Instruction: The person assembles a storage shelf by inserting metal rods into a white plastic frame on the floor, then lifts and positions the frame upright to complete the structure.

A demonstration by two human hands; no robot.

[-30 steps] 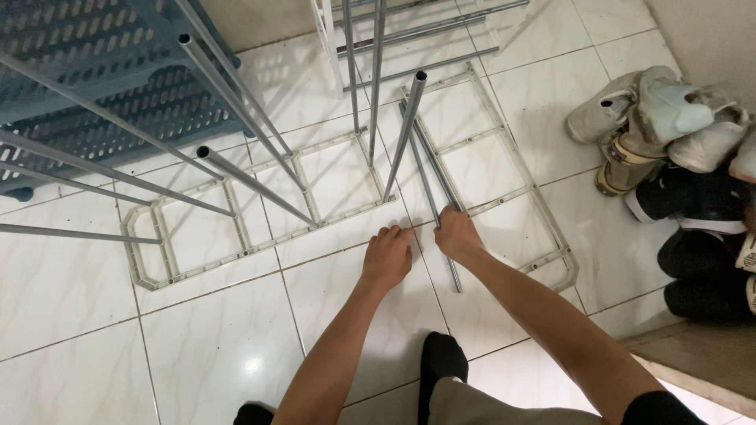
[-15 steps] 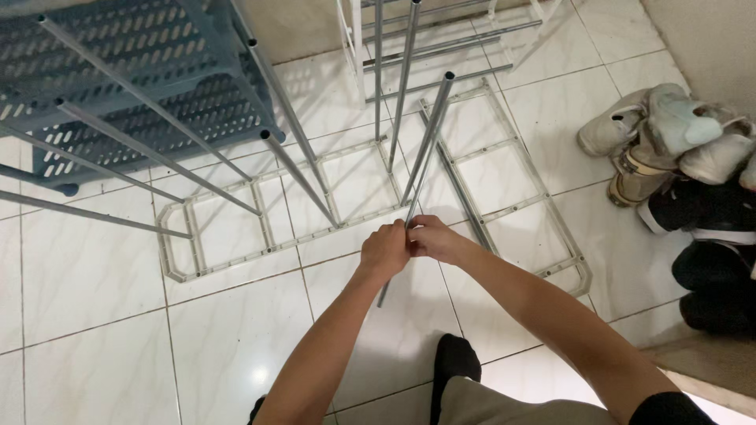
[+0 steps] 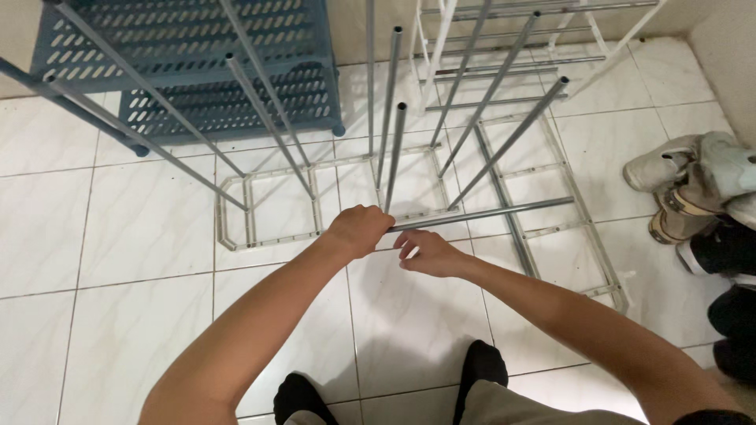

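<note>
Steel-grey and slim, a loose metal tube [image 3: 480, 215] now lies nearly level above the white tiled floor [image 3: 118, 212], its near end clenched in the person's left hand [image 3: 358, 230]; half a second earlier it pointed steeply away between both hands, and a second ago both hands were down at the floor by the tubes lying there. The right hand [image 3: 429, 256] has dropped just below the tube, fingers loosely curled and touching its underside near the left fist; whether it grips cannot be told. Swung sideways, the tube's far end reaches over the right plastic shelf frame [image 3: 587, 236], which lies flat with another tube [image 3: 504, 197] resting along it. Just beyond the hands, the left shelf frame [image 3: 272, 236] bristles with upright tubes [image 3: 394, 149], leaving little room straight ahead. A blue slatted plastic rack [image 3: 197, 63] blocks the far left, a white wire rack [image 3: 512, 31] the far wall, and a heap of shoes [image 3: 701, 181] the right edge. Bare tile lies to the near left, beside the person's 2 dark-socked feet [image 3: 480, 366].
</note>
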